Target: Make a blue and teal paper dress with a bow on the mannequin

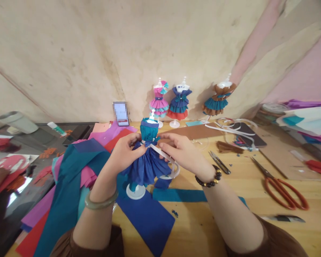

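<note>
Brown sleeves (273, 237) are nearest, with two bare arms reaching over the desk (198, 228). In the middle is a little white stand (136, 191) wearing a blue dress (147, 164) with a teal top. The left hand (124, 153) has its grip pinching the dress at the waist. The right hand (180, 148) is at the other side, fingers bent by a white strip (160, 152); I cannot tell if its grip is pressed together on it.

The strip loops out to the right, so a hand could catch it and pull it crooked. Squeezing too hard could squash the folds or rip the waist. The stand has a small round foot, so a hard tug may tip it.

On the right, scissors (269, 175) and what looks like a knife (286, 218) lie near the right arm. A quick swing that way could bump them and cut skin.
</note>
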Demonstrator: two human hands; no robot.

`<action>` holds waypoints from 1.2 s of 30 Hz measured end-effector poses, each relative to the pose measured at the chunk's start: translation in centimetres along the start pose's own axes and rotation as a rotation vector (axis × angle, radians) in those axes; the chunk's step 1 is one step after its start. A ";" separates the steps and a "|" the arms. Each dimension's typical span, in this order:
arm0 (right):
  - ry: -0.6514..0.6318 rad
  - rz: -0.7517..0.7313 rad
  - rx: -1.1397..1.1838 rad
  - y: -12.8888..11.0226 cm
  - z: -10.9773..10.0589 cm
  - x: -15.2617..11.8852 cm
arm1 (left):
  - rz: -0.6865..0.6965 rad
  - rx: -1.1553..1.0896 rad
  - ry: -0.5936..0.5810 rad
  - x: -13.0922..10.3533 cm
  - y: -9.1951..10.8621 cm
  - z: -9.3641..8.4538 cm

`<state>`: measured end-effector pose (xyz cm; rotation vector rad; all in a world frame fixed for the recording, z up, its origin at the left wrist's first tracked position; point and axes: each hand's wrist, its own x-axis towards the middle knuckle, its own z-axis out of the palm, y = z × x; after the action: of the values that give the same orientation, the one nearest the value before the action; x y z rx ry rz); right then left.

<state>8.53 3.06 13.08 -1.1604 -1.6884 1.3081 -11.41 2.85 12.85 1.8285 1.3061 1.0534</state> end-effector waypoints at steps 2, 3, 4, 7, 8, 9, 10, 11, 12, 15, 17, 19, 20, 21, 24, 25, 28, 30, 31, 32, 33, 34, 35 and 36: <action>-0.076 0.059 0.072 0.2 -0.2 0.4 | -0.003 0.013 -0.016 -0.1 0.0 -0.1; -0.103 0.073 0.094 0.3 -0.3 0.5 | 0.000 0.010 -0.025 -0.1 0.0 -0.1; -0.122 0.080 0.108 0.4 -0.2 0.6 | 0.003 0.003 -0.034 -0.1 0.0 -0.2; -0.140 0.072 0.128 0.9 -0.1 0.8 | 0.012 -0.025 -0.063 -0.1 -0.1 -0.2; -0.144 0.063 0.140 1.0 0.0 0.8 | 0.014 -0.034 -0.073 -0.1 -0.2 -0.1; -0.150 0.058 0.157 1.2 0.0 0.9 | 0.014 -0.041 -0.080 0.0 -0.2 -0.1; -0.161 0.056 0.176 1.3 0.0 0.9 | 0.013 -0.048 -0.085 0.0 -0.2 -0.1; -0.172 0.056 0.194 1.4 0.0 0.9 | 0.012 -0.053 -0.090 0.1 -0.2 -0.1; -0.182 0.058 0.206 1.5 -0.1 1.0 | 0.011 -0.057 -0.094 0.1 -0.2 -0.1; -0.201 0.071 0.221 1.6 -0.2 1.0 | 0.004 -0.070 -0.113 0.1 -0.3 -0.1; -0.207 0.089 0.248 1.4 -0.3 1.0 | 0.002 -0.083 -0.121 0.0 -0.3 -0.2; -0.220 0.112 0.296 1.3 -0.4 0.9 | 0.004 -0.110 -0.131 0.0 -0.3 -0.2; -0.227 0.122 0.318 1.2 -0.4 0.9 | 0.006 -0.125 -0.138 0.1 -0.3 -0.2; -0.234 0.130 0.336 1.1 -0.4 0.8 | 0.006 -0.141 -0.148 0.1 -0.3 -0.2; -0.244 0.137 0.371 0.9 -0.5 0.7 | -0.003 -0.173 -0.169 0.1 -0.2 -0.1; -0.247 0.134 0.381 0.9 -0.5 0.7 | -0.011 -0.180 -0.168 0.1 -0.1 -0.1; -0.262 0.119 0.405 0.8 -0.6 0.6 | -0.031 -0.204 -0.159 0.2 -0.1 0.0; -0.266 0.107 0.407 0.8 -0.6 0.5 | -0.039 -0.216 -0.156 0.2 -0.2 0.1; -0.266 0.103 0.404 0.8 -0.6 0.5 | -0.042 -0.220 -0.155 0.2 -0.2 0.2; -0.267 0.101 0.401 0.9 -0.6 0.5 | -0.043 -0.223 -0.153 0.2 -0.1 0.2; -0.270 0.100 0.398 0.9 -0.6 0.5 | -0.044 -0.224 -0.151 0.2 -0.1 0.3; -0.276 0.098 0.393 0.9 -0.6 0.5 | -0.044 -0.224 -0.150 0.1 -0.1 0.4; -0.282 0.094 0.385 0.9 -0.6 0.5 | -0.044 -0.225 -0.153 0.1 0.0 0.4; -0.289 0.087 0.375 0.9 -0.6 0.5 | -0.045 -0.227 -0.155 0.1 0.0 0.4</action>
<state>9.11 3.87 12.35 -0.8620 -1.5069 1.8257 -11.00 2.92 12.67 1.6678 1.0850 0.9726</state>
